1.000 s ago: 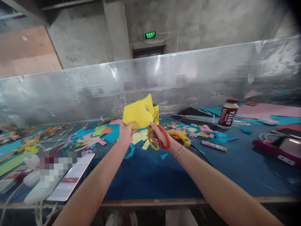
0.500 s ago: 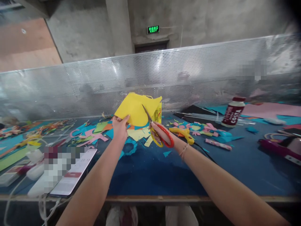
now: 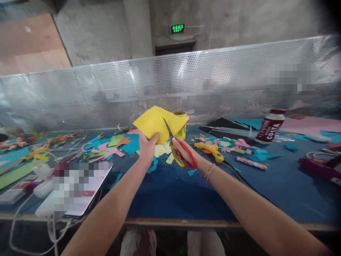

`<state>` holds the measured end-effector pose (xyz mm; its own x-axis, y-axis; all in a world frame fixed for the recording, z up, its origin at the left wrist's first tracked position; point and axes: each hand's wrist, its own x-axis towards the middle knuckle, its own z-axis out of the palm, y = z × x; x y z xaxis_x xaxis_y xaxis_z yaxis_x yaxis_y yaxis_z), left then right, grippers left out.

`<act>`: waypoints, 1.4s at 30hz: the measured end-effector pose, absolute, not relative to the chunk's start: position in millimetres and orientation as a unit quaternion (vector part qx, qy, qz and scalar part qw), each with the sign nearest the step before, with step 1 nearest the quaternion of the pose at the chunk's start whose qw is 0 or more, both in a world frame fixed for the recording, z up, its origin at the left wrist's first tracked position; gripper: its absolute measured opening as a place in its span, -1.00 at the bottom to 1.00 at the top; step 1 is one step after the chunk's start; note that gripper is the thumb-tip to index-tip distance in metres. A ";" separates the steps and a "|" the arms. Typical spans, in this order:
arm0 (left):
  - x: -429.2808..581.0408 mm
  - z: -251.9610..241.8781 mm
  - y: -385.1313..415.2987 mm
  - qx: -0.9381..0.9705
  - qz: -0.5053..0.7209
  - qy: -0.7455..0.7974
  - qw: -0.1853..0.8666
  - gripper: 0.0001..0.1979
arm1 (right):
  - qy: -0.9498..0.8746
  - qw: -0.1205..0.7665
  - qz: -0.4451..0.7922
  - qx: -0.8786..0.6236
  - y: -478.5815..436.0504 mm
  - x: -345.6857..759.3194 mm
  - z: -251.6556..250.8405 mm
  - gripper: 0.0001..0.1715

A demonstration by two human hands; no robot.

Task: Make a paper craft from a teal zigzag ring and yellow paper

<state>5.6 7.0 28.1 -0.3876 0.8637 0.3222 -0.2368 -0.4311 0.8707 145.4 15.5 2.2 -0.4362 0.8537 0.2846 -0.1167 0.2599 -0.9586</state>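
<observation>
My left hand (image 3: 148,145) pinches the lower left part of a sheet of yellow paper (image 3: 151,122), lifted above the table. Around the handles of a pair of scissors (image 3: 190,155), one red and one yellow, the fingers of my right hand (image 3: 183,148) are closed. The blade points up and left and lies across the right part of the sheet. Just behind the paper stands a yellow can (image 3: 182,133), partly hidden by it. Coloured paper scraps (image 3: 161,151) lie below both hands.
A yellow glue gun (image 3: 210,151) with a black cord lies right of my right hand. A maroon-capped COSTA bottle (image 3: 271,127) stands farther right. At the left front are a phone (image 3: 89,192) and white cables (image 3: 16,227). A perforated metal screen (image 3: 112,96) runs behind the table.
My left hand has shifted to the right along with the yellow paper. The scissors stay at the sheet's right part, in my right hand. The camera view has turned slightly.
</observation>
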 end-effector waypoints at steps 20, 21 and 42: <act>21.0 20.1 -6.0 0.452 0.776 0.361 0.251 -0.48 | -0.633 0.480 0.531 -0.296 -1.8 131.6 9.0 -0.54; 20.7 20.6 -5.9 0.449 0.776 0.362 0.253 -0.48 | -0.634 0.480 0.530 -0.295 -1.4 132.4 9.2 -0.54; 7.6 21.6 3.6 0.496 0.756 0.350 0.245 -0.51 | -0.621 0.483 0.532 -0.315 4.1 140.2 13.4 -0.58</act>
<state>7.6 3.6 21.6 -0.3888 0.7173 0.5782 -0.0225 -0.6348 0.7723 140.2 4.1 13.4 -0.3353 0.9044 0.2639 -0.1220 0.2361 -0.9640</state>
